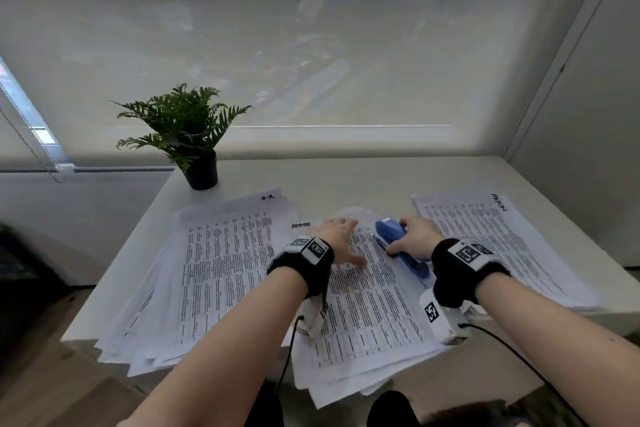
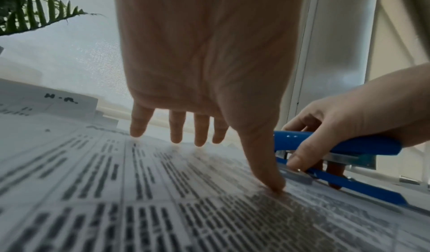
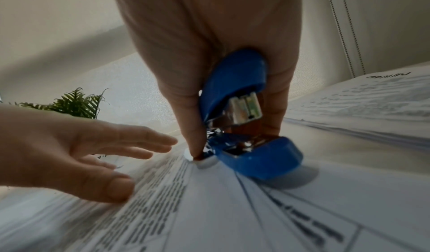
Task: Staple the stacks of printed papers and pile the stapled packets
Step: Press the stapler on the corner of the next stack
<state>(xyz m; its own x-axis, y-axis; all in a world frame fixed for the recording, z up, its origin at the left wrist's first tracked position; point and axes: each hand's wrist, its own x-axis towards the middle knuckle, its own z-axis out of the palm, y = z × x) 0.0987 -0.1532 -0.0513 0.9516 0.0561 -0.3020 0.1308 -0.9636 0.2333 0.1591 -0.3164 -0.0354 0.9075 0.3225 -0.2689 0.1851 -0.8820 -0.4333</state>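
A middle stack of printed papers (image 1: 367,308) lies on the white table (image 1: 346,177) in front of me. My left hand (image 1: 341,243) rests flat on its upper part, fingers (image 2: 200,132) spread and straight, thumb tip (image 2: 272,180) pressing the sheet. My right hand (image 1: 415,236) grips a blue stapler (image 1: 398,248) at the stack's upper right edge, thumb on one side and fingers on the other. In the right wrist view the stapler (image 3: 235,83) is seen from its hinge end, base (image 3: 263,158) on the paper. Whether paper sits between its jaws is hidden.
A fanned stack marked "H.R." (image 1: 225,253) lies to the left and a stack marked "ADMIN" (image 1: 495,236) to the right. A potted fern (image 1: 187,128) stands at the table's back left. A window blind (image 1: 311,45) closes off the back, a wall panel the right.
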